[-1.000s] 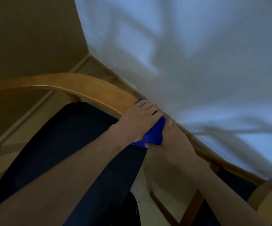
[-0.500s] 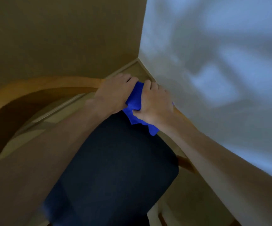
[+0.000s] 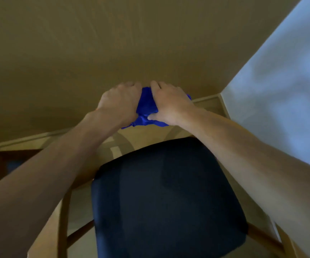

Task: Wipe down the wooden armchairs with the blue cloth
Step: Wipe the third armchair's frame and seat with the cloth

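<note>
- Head view looks steeply down on a blue cloth (image 3: 146, 107), bunched into a wad between two hands at the far side of a wooden armchair (image 3: 65, 216), close to the tan wall (image 3: 113, 43).
- Left hand (image 3: 120, 105) curls over the cloth's left side, knuckles up, fingers bent down over the far edge; its grip holds the cloth.
- Right hand (image 3: 169, 105) covers the cloth's right side, fingers curled over the top and thumb pressed against the lower fold; its grip also holds the cloth.
- Both hands nearly touch each other, with only a strip of blue showing between them and a ragged edge hanging below.
- What the cloth rests on is hidden under the hands.
- Two bare forearms reach in from the lower corners, crossing over the chair.
- Nearer the camera lies the chair's dark navy seat cushion (image 3: 167, 198), with wooden frame rails showing at its left and right.
- Pale baseboard (image 3: 31, 140) runs along the foot of the tan wall, meeting a white wall (image 3: 284, 90) at the right corner.
</note>
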`<control>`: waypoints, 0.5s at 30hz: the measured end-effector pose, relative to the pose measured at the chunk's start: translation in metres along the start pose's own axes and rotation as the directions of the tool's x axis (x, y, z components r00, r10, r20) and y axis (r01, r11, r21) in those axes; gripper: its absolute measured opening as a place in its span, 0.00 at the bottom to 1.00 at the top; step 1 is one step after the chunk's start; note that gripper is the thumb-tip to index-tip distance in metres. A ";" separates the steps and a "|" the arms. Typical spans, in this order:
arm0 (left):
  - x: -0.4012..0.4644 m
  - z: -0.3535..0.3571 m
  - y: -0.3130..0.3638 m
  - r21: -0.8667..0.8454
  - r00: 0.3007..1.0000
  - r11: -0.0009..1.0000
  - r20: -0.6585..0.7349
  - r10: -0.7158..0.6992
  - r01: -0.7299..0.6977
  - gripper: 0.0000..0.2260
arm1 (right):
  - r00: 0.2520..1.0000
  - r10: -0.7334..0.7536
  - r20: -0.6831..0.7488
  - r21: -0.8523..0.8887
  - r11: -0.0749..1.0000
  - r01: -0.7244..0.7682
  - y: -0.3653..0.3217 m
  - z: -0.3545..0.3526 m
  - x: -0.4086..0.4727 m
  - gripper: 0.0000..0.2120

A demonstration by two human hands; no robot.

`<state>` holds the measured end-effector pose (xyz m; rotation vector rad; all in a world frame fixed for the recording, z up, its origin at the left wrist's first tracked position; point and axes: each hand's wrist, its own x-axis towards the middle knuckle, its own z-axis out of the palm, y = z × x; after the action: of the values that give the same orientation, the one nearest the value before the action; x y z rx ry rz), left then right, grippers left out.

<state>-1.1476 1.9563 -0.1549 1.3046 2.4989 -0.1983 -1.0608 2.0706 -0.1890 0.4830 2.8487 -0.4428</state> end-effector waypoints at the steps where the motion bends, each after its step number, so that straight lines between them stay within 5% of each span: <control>1: -0.012 0.001 -0.017 -0.055 0.999 0.998 0.008 -0.042 0.042 0.21 | 0.999 -0.050 0.005 -0.046 0.998 0.050 -0.017 -0.003 0.005 0.34; 7: -0.091 0.051 -0.090 -0.290 0.951 0.907 0.040 -0.306 0.304 0.19 | 0.948 -0.315 0.044 -0.389 0.869 0.307 -0.125 0.016 0.019 0.27; 15: -0.192 0.127 -0.120 -0.452 0.845 0.736 0.085 -0.527 0.504 0.23 | 0.867 -0.473 0.155 -0.397 0.774 0.493 -0.223 0.085 -0.015 0.17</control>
<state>-1.1163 1.7047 -0.2122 0.4095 2.6641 0.3011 -1.1118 1.8376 -0.2071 -0.3528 2.8734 0.1068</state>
